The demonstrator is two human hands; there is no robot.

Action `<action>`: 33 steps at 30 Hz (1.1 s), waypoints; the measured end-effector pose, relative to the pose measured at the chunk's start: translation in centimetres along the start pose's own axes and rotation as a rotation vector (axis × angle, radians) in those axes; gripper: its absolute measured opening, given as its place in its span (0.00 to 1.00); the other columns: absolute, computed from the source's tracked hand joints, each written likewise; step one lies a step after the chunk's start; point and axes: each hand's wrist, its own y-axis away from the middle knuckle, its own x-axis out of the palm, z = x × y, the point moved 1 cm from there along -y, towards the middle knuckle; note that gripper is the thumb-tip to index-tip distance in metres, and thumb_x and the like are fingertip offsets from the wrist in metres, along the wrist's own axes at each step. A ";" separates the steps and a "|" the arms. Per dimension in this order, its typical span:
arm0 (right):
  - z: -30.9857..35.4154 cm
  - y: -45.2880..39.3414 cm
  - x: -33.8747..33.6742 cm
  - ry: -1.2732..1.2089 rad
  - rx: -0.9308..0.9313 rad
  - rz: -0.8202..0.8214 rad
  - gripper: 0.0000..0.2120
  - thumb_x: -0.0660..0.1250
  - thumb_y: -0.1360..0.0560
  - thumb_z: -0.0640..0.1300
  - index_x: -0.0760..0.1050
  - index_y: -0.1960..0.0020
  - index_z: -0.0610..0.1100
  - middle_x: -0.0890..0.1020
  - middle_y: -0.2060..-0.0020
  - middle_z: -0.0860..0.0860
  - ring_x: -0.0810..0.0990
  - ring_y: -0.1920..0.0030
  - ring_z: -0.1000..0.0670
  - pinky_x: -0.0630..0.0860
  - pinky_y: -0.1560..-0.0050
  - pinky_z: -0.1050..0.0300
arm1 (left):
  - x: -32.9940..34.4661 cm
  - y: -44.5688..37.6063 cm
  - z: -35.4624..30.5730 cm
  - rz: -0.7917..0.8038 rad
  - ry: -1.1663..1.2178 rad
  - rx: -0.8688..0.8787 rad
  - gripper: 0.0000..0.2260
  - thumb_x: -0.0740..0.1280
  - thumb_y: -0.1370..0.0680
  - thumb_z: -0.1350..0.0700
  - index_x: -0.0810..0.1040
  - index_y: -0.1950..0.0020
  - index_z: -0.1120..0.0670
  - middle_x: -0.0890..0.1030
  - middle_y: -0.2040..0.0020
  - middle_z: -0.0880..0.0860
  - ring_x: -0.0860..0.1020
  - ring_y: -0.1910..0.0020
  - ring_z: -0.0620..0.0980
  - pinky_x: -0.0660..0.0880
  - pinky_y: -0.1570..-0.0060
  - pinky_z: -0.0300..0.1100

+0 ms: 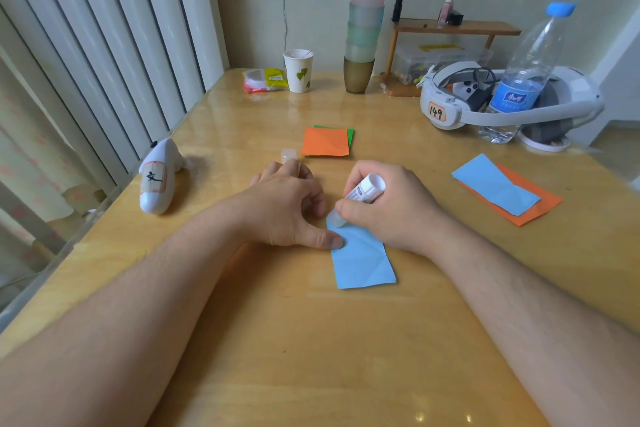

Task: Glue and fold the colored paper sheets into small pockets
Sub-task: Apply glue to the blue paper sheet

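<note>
A glossy wooden counter [242, 305] is carrying the work. The right hand [391, 204] is gripping a glue stick [363, 192], tip down on the far end of a creased blue sheet [363, 260] while the left hand [287, 204], fingers curled, is pinning its edge with the thumb. Judging by this, gluing is underway, folding remaining. Two finished-looking pieces, blue over orange [505, 189], are lying right; two squares, orange on green [325, 142], are waiting beyond, by the cap [288, 155].

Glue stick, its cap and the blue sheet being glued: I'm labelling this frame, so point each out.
Glue stick [364, 190], head view, on its labelled barrel.
Cap [288, 154], head view, top.
Blue sheet [363, 262], head view, centre.
</note>
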 end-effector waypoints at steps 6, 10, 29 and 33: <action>-1.5 0.4 -2.6 0.032 0.054 -0.020 0.10 0.76 0.31 0.45 0.75 0.62 0.47 0.76 0.73 0.58 0.69 0.70 0.54 0.68 0.71 0.61 | -0.2 0.2 0.2 0.023 0.031 0.024 0.27 0.71 0.42 0.24 0.76 0.54 0.39 0.65 0.45 0.39 0.63 0.40 0.49 0.66 0.31 0.49; -1.7 0.6 -3.1 0.040 0.063 -0.031 0.10 0.77 0.32 0.45 0.75 0.61 0.46 0.74 0.74 0.56 0.68 0.71 0.53 0.66 0.72 0.60 | -0.2 0.2 0.3 0.026 0.030 0.037 0.25 0.73 0.40 0.25 0.76 0.53 0.39 0.65 0.45 0.38 0.63 0.40 0.48 0.66 0.30 0.50; 0.1 0.7 0.0 -0.085 -0.082 -0.038 0.10 0.76 0.28 0.50 0.76 0.59 0.51 0.78 0.69 0.53 0.72 0.67 0.54 0.71 0.65 0.55 | 0.0 0.1 0.2 0.023 0.002 0.024 0.27 0.70 0.42 0.24 0.74 0.54 0.40 0.65 0.43 0.41 0.63 0.40 0.49 0.67 0.31 0.50; 0.2 0.5 0.3 -0.044 -0.080 0.007 0.10 0.76 0.26 0.51 0.76 0.59 0.51 0.76 0.70 0.58 0.71 0.68 0.56 0.69 0.67 0.60 | -0.1 0.1 0.2 0.032 -0.018 0.019 0.29 0.66 0.44 0.21 0.74 0.54 0.40 0.65 0.42 0.42 0.63 0.40 0.49 0.67 0.31 0.50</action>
